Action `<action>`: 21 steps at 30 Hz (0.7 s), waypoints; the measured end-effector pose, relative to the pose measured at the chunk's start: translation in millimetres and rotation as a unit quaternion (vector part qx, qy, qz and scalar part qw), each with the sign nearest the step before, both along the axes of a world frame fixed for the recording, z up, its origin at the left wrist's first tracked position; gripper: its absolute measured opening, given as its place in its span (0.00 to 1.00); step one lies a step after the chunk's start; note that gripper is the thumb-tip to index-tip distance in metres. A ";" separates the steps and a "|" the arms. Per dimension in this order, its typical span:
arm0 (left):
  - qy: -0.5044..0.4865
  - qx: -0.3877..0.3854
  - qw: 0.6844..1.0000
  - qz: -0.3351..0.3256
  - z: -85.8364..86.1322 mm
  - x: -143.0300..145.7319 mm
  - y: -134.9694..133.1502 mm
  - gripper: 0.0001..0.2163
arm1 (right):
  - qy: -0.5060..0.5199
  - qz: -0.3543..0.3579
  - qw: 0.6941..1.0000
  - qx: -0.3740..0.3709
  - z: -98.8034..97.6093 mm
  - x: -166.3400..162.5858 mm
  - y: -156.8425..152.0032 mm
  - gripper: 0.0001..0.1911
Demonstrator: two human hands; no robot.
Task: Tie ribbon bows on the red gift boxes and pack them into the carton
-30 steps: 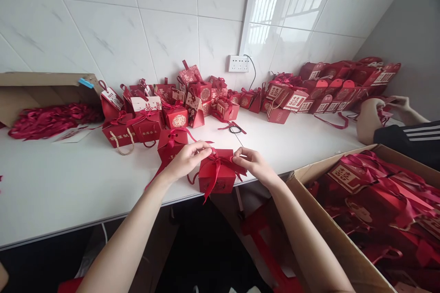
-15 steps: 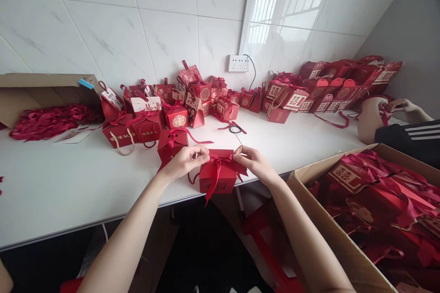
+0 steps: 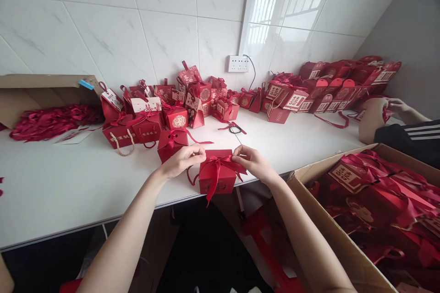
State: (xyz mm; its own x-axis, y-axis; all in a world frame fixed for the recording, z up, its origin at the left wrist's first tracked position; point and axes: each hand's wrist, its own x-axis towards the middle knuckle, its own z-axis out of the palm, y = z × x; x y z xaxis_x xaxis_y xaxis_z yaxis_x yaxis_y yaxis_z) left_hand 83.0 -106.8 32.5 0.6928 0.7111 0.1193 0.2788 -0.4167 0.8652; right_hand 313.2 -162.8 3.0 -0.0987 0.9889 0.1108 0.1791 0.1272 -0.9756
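A small red gift box (image 3: pixel 217 183) stands at the table's front edge, with a red ribbon (image 3: pixel 218 163) tied in a bow on its top and one tail hanging down its front. Pinched closed at the bow's left side is my left hand (image 3: pixel 185 160). My right hand (image 3: pixel 253 163) grips the bow's right loop between thumb and fingers. The fingertips partly cover the loops. Dark red cord handles show at the box's sides. Just behind my left hand is another red box (image 3: pixel 173 141) with a ribbon bow.
Several finished-looking red boxes (image 3: pixel 177 116) stand along the tiled wall. A carton (image 3: pixel 343 238) of ribboned boxes is at right; an open carton (image 3: pixel 48 83) with a ribbon heap (image 3: pixel 57 121) lies left. A black cord loop (image 3: pixel 235 129) is mid-table. Another person's hands (image 3: pixel 395 107) work at far right.
My left hand has shifted slightly left, away from the bow's middle, and the right hand barely moved. The other person's hands have moved a little at far right.
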 end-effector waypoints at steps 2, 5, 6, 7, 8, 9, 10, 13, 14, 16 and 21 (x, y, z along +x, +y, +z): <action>-0.006 0.002 1.000 0.001 3.9 1.8 -1.6 0.14 | 0.008 -0.007 1.000 0.007 0.3 0.6 1.2 0.14; -0.016 -0.001 1.000 0.023 4.4 5.1 -0.6 0.13 | 0.022 -0.018 1.000 0.007 0.8 1.3 2.4 0.15; -0.025 -0.009 0.999 0.030 3.8 5.8 0.2 0.13 | 0.026 -0.021 0.999 0.005 0.9 1.4 2.8 0.15; -0.036 -0.018 0.998 0.038 3.1 6.3 1.1 0.13 | 0.032 -0.024 0.999 0.002 0.9 1.3 3.2 0.16; -0.045 -0.027 0.998 0.045 2.5 6.4 1.7 0.13 | 0.039 -0.025 0.999 0.000 0.8 1.1 3.5 0.16; -0.053 -0.034 0.997 0.049 2.0 6.2 2.1 0.13 | 0.047 -0.026 0.999 -0.001 0.6 0.7 3.8 0.17; -0.057 -0.039 0.996 0.050 1.5 5.6 2.3 0.13 | 0.054 -0.026 0.998 -0.003 0.3 0.4 4.1 0.17; -0.065 -0.053 0.996 0.042 -1.0 2.8 1.7 0.10 | 0.072 -0.030 0.997 -0.007 -1.2 -0.5 3.9 0.19; -0.074 -0.065 0.994 0.037 -2.4 1.6 1.3 0.09 | 0.073 -0.033 0.997 -0.010 -1.7 -0.5 3.5 0.19; -0.106 -0.098 0.989 0.035 -5.5 -0.5 0.6 0.10 | 0.076 -0.042 0.996 -0.021 -2.6 0.1 2.4 0.21; -0.069 -0.064 0.981 0.171 -6.7 1.3 -5.7 0.13 | 0.060 -0.085 0.992 -0.067 -3.4 1.1 -0.4 0.25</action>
